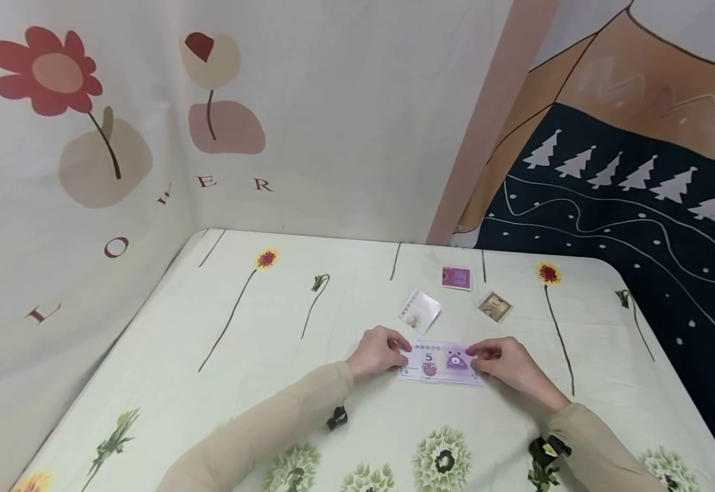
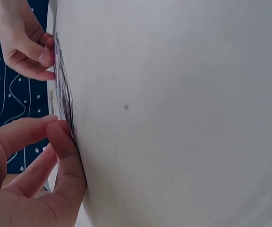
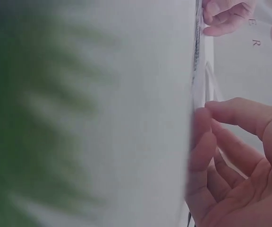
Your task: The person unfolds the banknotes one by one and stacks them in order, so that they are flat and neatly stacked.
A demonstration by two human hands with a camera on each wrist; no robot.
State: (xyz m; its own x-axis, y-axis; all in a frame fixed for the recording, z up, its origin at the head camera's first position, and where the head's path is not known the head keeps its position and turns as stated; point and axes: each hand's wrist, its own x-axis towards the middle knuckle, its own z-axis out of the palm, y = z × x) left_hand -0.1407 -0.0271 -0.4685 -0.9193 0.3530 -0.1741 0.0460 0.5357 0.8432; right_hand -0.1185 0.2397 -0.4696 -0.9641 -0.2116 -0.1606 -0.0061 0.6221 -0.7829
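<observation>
A purple play banknote (image 1: 443,372) printed with a 5 and a cartoon figure lies flat, low over the tablecloth in front of me. My left hand (image 1: 377,352) pinches its left end between thumb and fingers. At the opposite end, my right hand (image 1: 511,365) pinches the right edge in the same way. Seen edge-on in the left wrist view, the note (image 2: 65,90) shows as a thin stack of edges beside the left fingertips. In the right wrist view the right hand (image 3: 240,161) has its thumb and index finger together at the paper's edge.
Just beyond the banknote lies a folded pale paper (image 1: 420,311). A magenta folded note (image 1: 456,278) sits farther back, and a brown folded note (image 1: 495,307) is to the right. A flower-printed cloth covers the table (image 1: 308,383); printed curtains (image 1: 345,137) hang behind it.
</observation>
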